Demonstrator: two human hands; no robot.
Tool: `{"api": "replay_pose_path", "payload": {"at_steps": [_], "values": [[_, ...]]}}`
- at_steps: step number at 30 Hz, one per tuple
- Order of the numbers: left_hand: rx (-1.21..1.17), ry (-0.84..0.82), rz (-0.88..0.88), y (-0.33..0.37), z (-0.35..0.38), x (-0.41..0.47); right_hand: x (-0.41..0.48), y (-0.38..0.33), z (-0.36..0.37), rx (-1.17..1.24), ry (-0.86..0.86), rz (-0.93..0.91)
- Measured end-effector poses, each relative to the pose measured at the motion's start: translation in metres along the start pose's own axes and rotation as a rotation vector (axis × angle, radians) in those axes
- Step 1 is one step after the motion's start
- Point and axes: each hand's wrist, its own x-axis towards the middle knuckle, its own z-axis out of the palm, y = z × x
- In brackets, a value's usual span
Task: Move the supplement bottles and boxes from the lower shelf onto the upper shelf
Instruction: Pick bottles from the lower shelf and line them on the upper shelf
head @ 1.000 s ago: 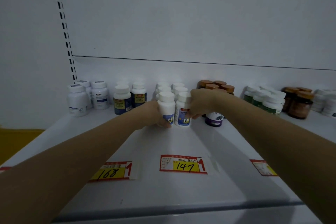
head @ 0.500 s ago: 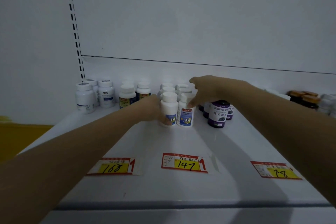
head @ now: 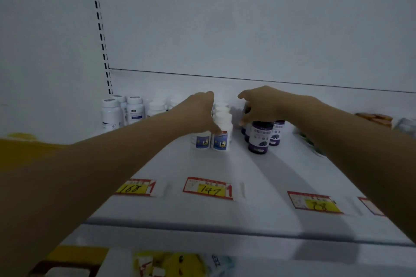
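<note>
Curling over the upright purple bottle (head: 258,139) at its six o'clock, the right hand (head: 265,105) shows no sure hold; the left hand (head: 198,114), spread, touches white bottles (head: 221,139).

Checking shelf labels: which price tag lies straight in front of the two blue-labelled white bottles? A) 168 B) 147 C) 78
B: the 147 tag lies straight in front of the white bottles.
</note>
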Motion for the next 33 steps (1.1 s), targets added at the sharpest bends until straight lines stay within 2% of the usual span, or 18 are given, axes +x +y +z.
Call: {"api": "replay_pose_path", "payload": {"at_steps": [3, 7, 12, 21, 33], "values": [[-0.014, -0.018, 0.077, 0.034, 0.004, -0.009, -0.024, 0.017, -0.001, -0.020, 0.011, 0.055], [-0.088, -0.120, 0.148, 0.073, 0.023, -0.011, -0.062, 0.040, 0.001, -0.025, -0.018, 0.146], [-0.178, -0.199, 0.049, 0.087, 0.058, -0.002, -0.077, 0.072, 0.022, -0.012, -0.058, 0.250], [-0.232, -0.161, -0.279, 0.091, 0.105, 0.033, -0.039, 0.105, 0.066, -0.008, -0.138, 0.115], [-0.287, -0.101, -0.266, 0.084, 0.129, 0.049, -0.010, 0.109, 0.095, -0.037, -0.208, 0.034]]}}
